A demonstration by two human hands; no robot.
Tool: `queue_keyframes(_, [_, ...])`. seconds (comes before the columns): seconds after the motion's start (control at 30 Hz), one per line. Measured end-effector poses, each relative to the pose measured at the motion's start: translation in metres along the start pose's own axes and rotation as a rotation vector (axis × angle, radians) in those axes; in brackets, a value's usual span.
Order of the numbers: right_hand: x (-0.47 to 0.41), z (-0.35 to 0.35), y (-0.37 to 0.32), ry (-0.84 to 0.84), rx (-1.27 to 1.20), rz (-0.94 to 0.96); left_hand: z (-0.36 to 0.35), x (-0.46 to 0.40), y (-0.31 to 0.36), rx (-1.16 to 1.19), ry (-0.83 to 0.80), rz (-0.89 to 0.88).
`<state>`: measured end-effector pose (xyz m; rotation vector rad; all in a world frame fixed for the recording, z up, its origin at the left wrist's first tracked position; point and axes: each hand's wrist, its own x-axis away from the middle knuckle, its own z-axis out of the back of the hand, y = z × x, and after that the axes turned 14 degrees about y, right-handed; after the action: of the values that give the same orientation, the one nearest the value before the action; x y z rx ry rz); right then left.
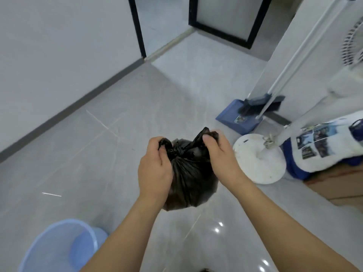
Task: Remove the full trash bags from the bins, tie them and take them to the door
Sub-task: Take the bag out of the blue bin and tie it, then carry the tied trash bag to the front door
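A small, full black trash bag hangs in the air in front of me, above the grey tiled floor. Its top is gathered into a knot between my hands. My left hand pinches one loose end of the bag's top on the left. My right hand pinches the other end on the right, and the two ends are pulled apart. A light blue mesh bin stands at the lower left with no bag in it.
A blue dustpan and a broom lean against the white wall at the right. A standing fan's round white base sits close to my right hand. A black-framed doorway lies ahead. A printed bag rests on cardboard.
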<state>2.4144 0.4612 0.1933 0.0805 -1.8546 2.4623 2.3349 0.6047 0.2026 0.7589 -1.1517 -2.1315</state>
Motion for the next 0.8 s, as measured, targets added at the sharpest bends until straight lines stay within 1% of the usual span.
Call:
queue_keyframes(0.07, [-0.004, 0.032, -0.092, -0.012, -0.024, -0.018, 0.028, -0.026, 0.091, 0.005, -0.002, -0.026])
queue_keyframes(0.13, [-0.007, 0.069, -0.191, -0.001, 0.015, 0.019, 0.057, -0.053, 0.193, 0.006, -0.014, -0.048])
queue_keyframes(0.23, [-0.009, 0.123, -0.33, 0.085, 0.016, 0.094, 0.102, -0.087, 0.339, 0.005, -0.024, -0.121])
queue_keyframes(0.3, [-0.008, 0.158, -0.406, 0.153, -0.042, 0.102, 0.129, -0.1, 0.422, 0.004, -0.02, -0.167])
queue_keyframes(0.37, [-0.004, 0.189, -0.463, 0.209, -0.155, 0.086, 0.149, -0.102, 0.486, 0.032, 0.002, -0.18])
queue_keyframes(0.47, [0.007, 0.223, -0.515, 0.267, -0.254, 0.128, 0.165, -0.089, 0.55, 0.109, 0.088, -0.196])
queue_keyframes(0.53, [0.012, 0.242, -0.534, 0.325, -0.286, 0.148, 0.169, -0.078, 0.579, 0.153, 0.101, -0.221])
queue_keyframes(0.63, [0.016, 0.266, -0.553, 0.395, -0.303, 0.176, 0.173, -0.072, 0.604, 0.17, 0.099, -0.255])
queue_keyframes(0.8, [0.025, 0.303, -0.562, 0.431, -0.319, 0.241, 0.168, -0.061, 0.623, 0.214, 0.063, -0.262])
